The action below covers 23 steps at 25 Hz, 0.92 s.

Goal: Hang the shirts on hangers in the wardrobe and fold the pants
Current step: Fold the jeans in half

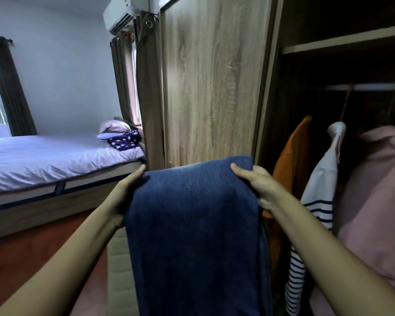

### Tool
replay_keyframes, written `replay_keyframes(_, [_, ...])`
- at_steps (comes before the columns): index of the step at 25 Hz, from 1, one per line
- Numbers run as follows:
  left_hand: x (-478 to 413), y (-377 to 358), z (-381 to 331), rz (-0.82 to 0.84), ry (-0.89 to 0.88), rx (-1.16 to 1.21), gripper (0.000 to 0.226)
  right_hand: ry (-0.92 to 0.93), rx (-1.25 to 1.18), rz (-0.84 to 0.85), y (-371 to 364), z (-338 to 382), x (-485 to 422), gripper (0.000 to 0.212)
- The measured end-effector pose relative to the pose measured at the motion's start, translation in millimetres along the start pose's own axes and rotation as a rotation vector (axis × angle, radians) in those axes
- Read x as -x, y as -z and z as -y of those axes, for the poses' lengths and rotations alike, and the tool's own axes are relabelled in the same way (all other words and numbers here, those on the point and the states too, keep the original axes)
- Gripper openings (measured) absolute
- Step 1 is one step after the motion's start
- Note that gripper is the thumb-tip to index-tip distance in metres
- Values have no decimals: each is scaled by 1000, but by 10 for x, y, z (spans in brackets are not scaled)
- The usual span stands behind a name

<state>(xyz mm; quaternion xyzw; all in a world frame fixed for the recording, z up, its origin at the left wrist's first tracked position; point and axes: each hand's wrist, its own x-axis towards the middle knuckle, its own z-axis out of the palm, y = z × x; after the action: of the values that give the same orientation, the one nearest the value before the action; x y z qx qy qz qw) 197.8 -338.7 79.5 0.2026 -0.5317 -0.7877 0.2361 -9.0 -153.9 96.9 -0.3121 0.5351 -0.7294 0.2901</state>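
Fingers (238, 170) are pinched on the folded top edge of the pants (192, 224) at both sides, thumbs laid over the cloth, the rest hidden beneath it. The wardrobe (214, 87) takes up the upper middle and right of the frame, its right part opened. The pants are held at centre and draped downward, probably so the halves can be evened for another fold. Shirts (374, 190) are hung at right under the rail (363, 87). The left hand (128, 190) and right hand (260, 185) are held level.

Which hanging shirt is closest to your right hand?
The orange shirt, leftmost, just behind the right hand; the striped shirt and pink shirt hang farther right.
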Motion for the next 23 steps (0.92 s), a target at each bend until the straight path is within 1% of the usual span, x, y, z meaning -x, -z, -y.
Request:
replay_keyframes(1, [-26,13,-17,-21,-30,-17,38,-37,-31,96,65,-31,38,40])
replay_keyframes(3, [-94,11,-64,-53,-47,7,33,-110,12,259,188,-77,141,59])
replay_keyframes(5, [-105,29,-64,-58,-3,2,35,-169,136,310,246,-195,191,68])
replay_keyframes(7, [-63,52,-55,5,45,-35,40,-189,134,291,269,-343,191,77])
replay_keyframes(8, [-31,72,-59,59,49,-71,50,-178,104,277,277,-395,173,79])
replay_keyframes(10, [-25,120,-67,97,-11,-121,73,-142,51,256,287,-425,136,82])
replay_keyframes(11, [-48,138,-74,78,-70,-133,77,-117,52,259,291,-412,114,83])
replay_keyframes(12, [-68,145,-81,58,-130,-122,73,-97,71,255,276,-407,96,84])
replay_keyframes(13, [-73,130,-93,36,-176,-81,61,-89,106,233,248,-400,84,88])
replay_keyframes(14, [-78,107,-101,9,-209,-40,43,-98,156,172,206,-403,78,92])
replay_keyframes(15, [-82,89,-99,-14,-228,-21,27,-112,232,94,164,-429,78,93])
replay_keyframes(16, [-97,93,-87,-30,-237,-7,22,-129,314,25,119,-469,86,85])
replay_keyframes(18, [-117,105,-75,-45,-252,-6,21,-154,440,-41,26,-545,124,52])
replay_keyframes(19, [-124,113,-79,-58,-263,-13,20,-168,486,-56,-2,-587,126,43])
replay_keyframes(21, [-153,124,-90,-75,-291,-22,19,-168,562,-112,-17,-646,104,44])
replay_keyframes(23, [-158,109,-100,-65,-321,-44,19,-160,664,-152,-17,-668,77,52])
